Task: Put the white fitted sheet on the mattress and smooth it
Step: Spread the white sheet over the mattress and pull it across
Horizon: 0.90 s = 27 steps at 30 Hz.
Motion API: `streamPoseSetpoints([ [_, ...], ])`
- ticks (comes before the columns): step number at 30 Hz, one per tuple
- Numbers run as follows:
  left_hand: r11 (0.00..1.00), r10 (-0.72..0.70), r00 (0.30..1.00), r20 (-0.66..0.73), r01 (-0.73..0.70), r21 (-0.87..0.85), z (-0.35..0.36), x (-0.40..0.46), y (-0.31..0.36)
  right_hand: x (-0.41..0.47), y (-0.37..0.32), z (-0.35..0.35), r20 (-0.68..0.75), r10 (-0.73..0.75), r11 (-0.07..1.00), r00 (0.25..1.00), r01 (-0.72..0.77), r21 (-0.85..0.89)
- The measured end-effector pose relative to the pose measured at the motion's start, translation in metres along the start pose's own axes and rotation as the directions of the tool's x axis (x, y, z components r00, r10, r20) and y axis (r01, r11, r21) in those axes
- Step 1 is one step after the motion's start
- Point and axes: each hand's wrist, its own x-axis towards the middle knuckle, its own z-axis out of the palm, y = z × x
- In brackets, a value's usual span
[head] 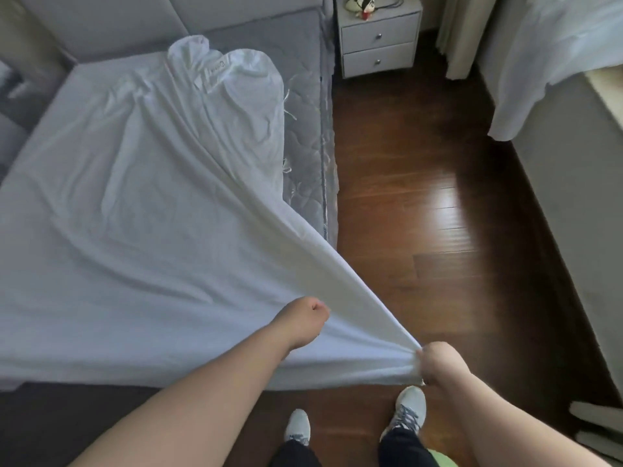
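Note:
The white fitted sheet point(141, 210) lies spread over most of the grey quilted mattress point(308, 156), whose right strip and far right corner are bare. The sheet's far end is bunched and folded back near the headboard. My right hand point(438, 364) is shut on the sheet's near right corner, pulled taut off the bed above the floor. My left hand point(303, 318) is a closed fist pressed on the sheet near the foot edge; whether it pinches cloth is hidden.
A grey padded headboard point(215, 11) stands at the far end. A white two-drawer nightstand point(379, 38) sits at the bed's far right. Dark wooden floor point(421, 214) runs along the right side. A second bed with white bedding point(553, 62) is at the right. My shoes point(408, 414) stand at the foot corner.

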Motion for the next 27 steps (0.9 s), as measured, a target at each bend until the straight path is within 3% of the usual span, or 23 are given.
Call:
streamPoseSetpoints([
  [1, 1.000, -0.006, 1.000, -0.007, 0.006, -0.023, 0.007, 0.001, 0.010, 0.007, 0.005, -0.004, 0.046, 0.074, 0.990, 0.996, -0.079, 0.114],
  [3, 0.999, 0.001, 1.000, -0.014, -0.002, -0.034, 0.014, 0.002, 0.019, 0.016, 0.003, -0.008, 0.055, 0.090, 0.970, 0.994, -0.100, 0.220],
  [7, 0.999, -0.025, 0.997, -0.078, 0.023, -0.026, 0.017, 0.006, 0.032, 0.028, -0.020, -0.047, 0.038, -0.076, 0.988, 0.996, 0.070, 0.141],
  [9, 0.998, -0.042, 0.992, -0.118, 0.036, -0.049, 0.009, 0.008, 0.037, 0.029, -0.046, -0.075, -0.038, -0.123, 0.959, 0.992, 0.129, 0.252],
  [11, 0.998, -0.049, 0.988, -0.143, 0.042, -0.057, -0.004, 0.011, 0.038, 0.023, -0.073, -0.102, -0.125, -0.194, 0.951, 0.973, 0.218, 0.219],
  [16, 0.999, -0.015, 0.976, -0.217, 0.003, -0.052, -0.042, 0.034, 0.040, 0.008, -0.143, -0.151, -0.172, -0.330, 0.884, 0.928, 0.368, 0.290],
  [22, 0.999, -0.024, 0.981, -0.195, 0.018, -0.033, -0.077, 0.118, 0.040, 0.052, -0.206, -0.169, -0.202, -0.383, 0.841, 0.902, 0.430, 0.327],
  [27, 0.993, -0.108, 0.983, -0.149, 0.112, 0.019, -0.070, 0.186, 0.018, 0.120, -0.230, -0.144, -0.138, -0.336, 0.874, 0.932, 0.363, 0.324],
])
